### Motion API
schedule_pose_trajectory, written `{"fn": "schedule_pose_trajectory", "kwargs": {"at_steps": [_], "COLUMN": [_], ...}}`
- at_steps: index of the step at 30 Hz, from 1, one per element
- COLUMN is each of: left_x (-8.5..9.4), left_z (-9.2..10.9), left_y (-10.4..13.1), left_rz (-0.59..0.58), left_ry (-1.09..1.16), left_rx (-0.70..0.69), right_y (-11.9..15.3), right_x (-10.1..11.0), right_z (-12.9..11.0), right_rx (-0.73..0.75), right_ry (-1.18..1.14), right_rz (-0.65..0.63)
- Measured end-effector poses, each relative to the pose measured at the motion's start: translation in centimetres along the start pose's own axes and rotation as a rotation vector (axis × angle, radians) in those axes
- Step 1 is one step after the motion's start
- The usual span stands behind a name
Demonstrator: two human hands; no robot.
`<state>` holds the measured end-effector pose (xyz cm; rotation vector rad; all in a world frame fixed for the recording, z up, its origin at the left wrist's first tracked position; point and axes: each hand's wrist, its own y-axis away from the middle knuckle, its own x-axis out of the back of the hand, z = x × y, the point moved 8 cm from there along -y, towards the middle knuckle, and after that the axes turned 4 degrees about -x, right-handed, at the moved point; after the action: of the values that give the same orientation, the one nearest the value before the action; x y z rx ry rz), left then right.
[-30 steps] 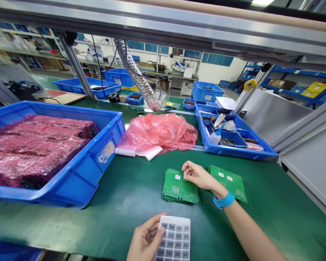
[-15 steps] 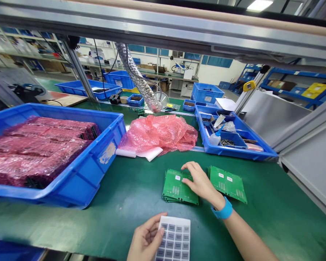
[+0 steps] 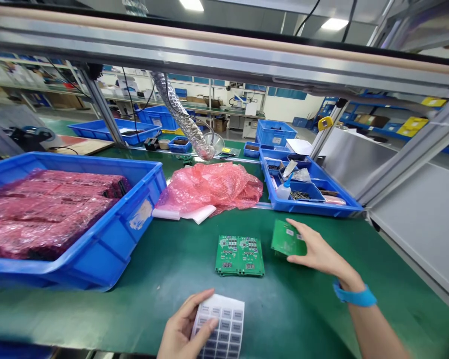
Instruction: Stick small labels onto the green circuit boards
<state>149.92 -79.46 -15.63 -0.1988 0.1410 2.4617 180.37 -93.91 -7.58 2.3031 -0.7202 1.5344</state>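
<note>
Green circuit board (image 3: 283, 241) with two white labels (image 3: 290, 232) appears finished on its visible face; the right hand (image 3: 318, 251) grips it between thumb and fingers. Whether others lie beneath is unclear. Left of that hand, one stack of boards (image 3: 239, 258) rests on the desk (image 3: 153, 309), component side up, its top face showing no white label. The left hand (image 3: 181, 329) pinches one label sheet (image 3: 235, 321), many labels left on it. Neither the stacked boards nor the sheet's partly hidden labels can be counted.
</note>
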Motion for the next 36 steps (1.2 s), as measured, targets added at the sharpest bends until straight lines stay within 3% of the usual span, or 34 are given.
{"fn": "schedule_pose_trajectory", "kwargs": {"at_steps": [2,4,7,11,13,15,17,19,22,24,26,30,33,36], "left_x": [-0.1,-0.1,-0.1,-0.4,-0.2,0.2,0.7,1.2,1.6,1.7,1.7,1.8,1.9,1.9], "left_z": [0.5,0.7,0.5,0.8,0.8,0.8,0.6,0.4,0.2,0.3,0.4,0.8,1.1,1.2], "left_y": [0.2,0.3,0.5,0.7,0.8,0.9,1.0,1.0,0.9,0.8,0.6,0.4,0.3,0.2], "left_rz": [0.012,0.013,-0.028,-0.116,-0.128,-0.129,-0.124,-0.117,-0.099,-0.081,-0.061,-0.001,0.039,0.062], "left_ry": [-0.033,-0.071,-0.13,-0.241,-0.272,-0.278,-0.269,-0.256,-0.234,-0.21,-0.184,-0.167,-0.151,-0.12], "left_rx": [-0.016,-0.018,-0.017,-0.108,-0.15,-0.169,-0.171,-0.154,-0.121,-0.099,-0.07,-0.032,-0.019,-0.004], "right_y": [0.7,0.9,0.7,-0.1,-0.5,-0.8,-1.2,-2.2,-4.1,-5.3,-6.7,-8.1,-8.2,-6.7], "right_x": [-0.3,-0.9,-2.3,-7.2,-9.4,-10.2,-9.5,-6.9,-0.9,1.5,0.9,-5.1,-7.9,-8.1], "right_z": [2.6,2.5,-2.9,-11.9,-14.6,-16.0,-16.3,-15.5,-13.3,-12.1,-11.9,-12.4,-12.5,-12.9], "right_rx": [-0.09,-0.107,0.071,0.262,0.293,0.321,0.357,0.354,0.291,0.282,0.301,0.333,0.335,0.304], "right_ry": [0.036,0.062,-0.012,-0.091,-0.008,0.056,0.04,-0.016,-0.118,-0.211,-0.284,-0.269,-0.248,-0.241], "right_rz": [-0.037,-0.01,0.087,0.007,-0.024,-0.045,-0.07,-0.025,0.266,0.379,0.259,-0.13,-0.171,-0.089]}}
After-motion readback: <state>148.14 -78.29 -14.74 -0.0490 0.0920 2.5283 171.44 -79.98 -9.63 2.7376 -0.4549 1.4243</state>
